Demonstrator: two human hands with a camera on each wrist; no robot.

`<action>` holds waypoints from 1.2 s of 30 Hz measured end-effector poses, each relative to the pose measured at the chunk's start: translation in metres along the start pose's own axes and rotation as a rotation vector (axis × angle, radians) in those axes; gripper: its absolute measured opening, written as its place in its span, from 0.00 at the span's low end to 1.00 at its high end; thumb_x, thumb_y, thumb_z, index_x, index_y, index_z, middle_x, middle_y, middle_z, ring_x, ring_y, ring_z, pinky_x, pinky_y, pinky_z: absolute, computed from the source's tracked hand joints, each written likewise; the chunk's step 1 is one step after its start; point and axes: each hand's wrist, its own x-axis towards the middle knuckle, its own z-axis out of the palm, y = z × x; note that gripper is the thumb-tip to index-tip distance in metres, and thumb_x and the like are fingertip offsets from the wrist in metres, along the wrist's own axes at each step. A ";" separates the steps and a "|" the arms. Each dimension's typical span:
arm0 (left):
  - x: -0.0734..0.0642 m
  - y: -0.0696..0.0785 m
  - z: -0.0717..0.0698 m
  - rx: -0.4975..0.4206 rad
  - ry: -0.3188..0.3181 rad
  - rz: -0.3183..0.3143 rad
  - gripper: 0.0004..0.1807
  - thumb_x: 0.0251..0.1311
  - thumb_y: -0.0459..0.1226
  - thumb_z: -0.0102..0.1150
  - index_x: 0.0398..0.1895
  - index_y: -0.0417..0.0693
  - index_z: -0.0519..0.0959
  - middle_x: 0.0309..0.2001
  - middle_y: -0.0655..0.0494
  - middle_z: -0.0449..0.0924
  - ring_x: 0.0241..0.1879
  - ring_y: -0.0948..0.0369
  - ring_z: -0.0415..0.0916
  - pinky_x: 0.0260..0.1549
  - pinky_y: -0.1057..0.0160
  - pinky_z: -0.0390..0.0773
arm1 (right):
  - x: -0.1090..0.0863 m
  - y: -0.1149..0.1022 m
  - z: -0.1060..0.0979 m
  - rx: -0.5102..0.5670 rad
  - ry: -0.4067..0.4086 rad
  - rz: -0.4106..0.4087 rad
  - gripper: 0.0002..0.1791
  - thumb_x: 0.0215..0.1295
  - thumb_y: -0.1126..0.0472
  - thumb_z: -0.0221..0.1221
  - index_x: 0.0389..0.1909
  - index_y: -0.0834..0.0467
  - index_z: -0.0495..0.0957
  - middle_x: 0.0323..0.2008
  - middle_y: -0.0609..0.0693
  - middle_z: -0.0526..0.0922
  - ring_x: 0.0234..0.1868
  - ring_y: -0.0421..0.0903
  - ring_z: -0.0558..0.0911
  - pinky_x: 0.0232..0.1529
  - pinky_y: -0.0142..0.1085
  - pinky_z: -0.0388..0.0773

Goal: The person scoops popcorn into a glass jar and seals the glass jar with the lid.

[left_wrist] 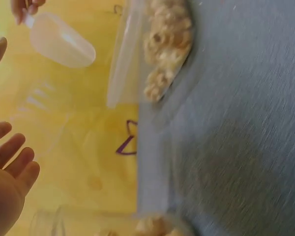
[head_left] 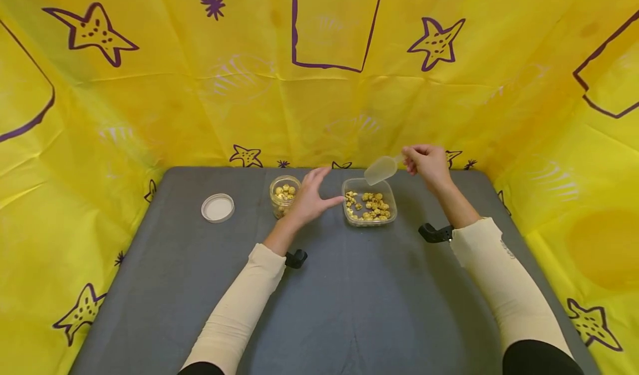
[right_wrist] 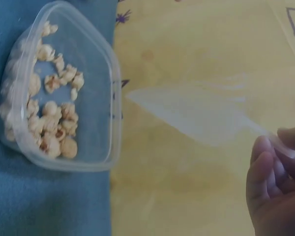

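My right hand (head_left: 430, 165) pinches the handle of a translucent plastic scoop (head_left: 381, 170), held above the far side of a clear square container (head_left: 369, 223). In the right wrist view the scoop (right_wrist: 196, 115) looks bare, its tip pointing toward the container. Pieces of caramel popcorn (head_left: 375, 204) lie in the container, with some floor showing between them. My left hand (head_left: 308, 200) hovers between the container and a round clear jar (head_left: 274, 200), thumb and fingers spread, holding nothing. Popcorn (head_left: 285, 192) fills part of the jar, whose right side is partly hidden by that hand.
A round white lid (head_left: 218, 207) lies on the grey table (head_left: 319, 308), left of the jar. Yellow cloth (head_left: 319, 114) with purple drawings hangs behind the table and along both sides.
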 end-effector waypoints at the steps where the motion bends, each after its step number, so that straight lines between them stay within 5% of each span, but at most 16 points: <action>1: 0.000 0.000 0.004 -0.001 -0.012 -0.003 0.47 0.54 0.52 0.70 0.74 0.50 0.60 0.73 0.47 0.58 0.72 0.47 0.55 0.68 0.40 0.61 | 0.000 0.002 -0.001 -0.031 -0.016 -0.005 0.21 0.68 0.57 0.59 0.46 0.74 0.79 0.16 0.41 0.80 0.16 0.38 0.77 0.20 0.28 0.77; 7: -0.002 -0.005 0.031 -0.015 -0.075 -0.051 0.47 0.54 0.52 0.70 0.75 0.50 0.59 0.73 0.48 0.58 0.73 0.48 0.55 0.67 0.42 0.63 | 0.000 0.014 -0.003 -0.207 -0.113 -0.119 0.21 0.69 0.55 0.59 0.46 0.71 0.81 0.19 0.43 0.82 0.19 0.40 0.78 0.21 0.29 0.77; 13: -0.007 -0.017 0.060 0.001 -0.152 -0.106 0.49 0.54 0.54 0.69 0.75 0.47 0.58 0.73 0.45 0.57 0.73 0.46 0.56 0.67 0.43 0.63 | -0.004 0.027 0.006 -0.491 -0.197 -0.324 0.16 0.69 0.57 0.59 0.45 0.66 0.84 0.30 0.60 0.86 0.24 0.47 0.80 0.24 0.32 0.75; 20: -0.011 -0.024 0.073 -0.002 -0.169 -0.163 0.52 0.53 0.57 0.68 0.77 0.51 0.54 0.73 0.45 0.56 0.73 0.46 0.55 0.67 0.43 0.63 | -0.009 0.034 0.014 -0.720 -0.320 -0.486 0.13 0.70 0.60 0.57 0.44 0.64 0.85 0.38 0.60 0.86 0.35 0.53 0.83 0.36 0.46 0.79; 28: -0.011 -0.026 0.075 0.010 -0.157 -0.151 0.52 0.53 0.55 0.69 0.77 0.50 0.53 0.73 0.44 0.57 0.73 0.46 0.56 0.67 0.43 0.63 | -0.010 0.035 0.014 -0.739 -0.359 -0.449 0.13 0.70 0.60 0.57 0.46 0.65 0.84 0.40 0.60 0.86 0.38 0.53 0.83 0.39 0.47 0.80; 36: -0.011 -0.027 0.077 0.021 -0.149 -0.157 0.52 0.53 0.54 0.69 0.77 0.51 0.54 0.73 0.46 0.58 0.72 0.46 0.57 0.68 0.44 0.63 | -0.002 0.039 0.006 -0.622 -0.330 -0.235 0.15 0.73 0.58 0.54 0.44 0.65 0.84 0.27 0.57 0.82 0.25 0.47 0.75 0.27 0.37 0.72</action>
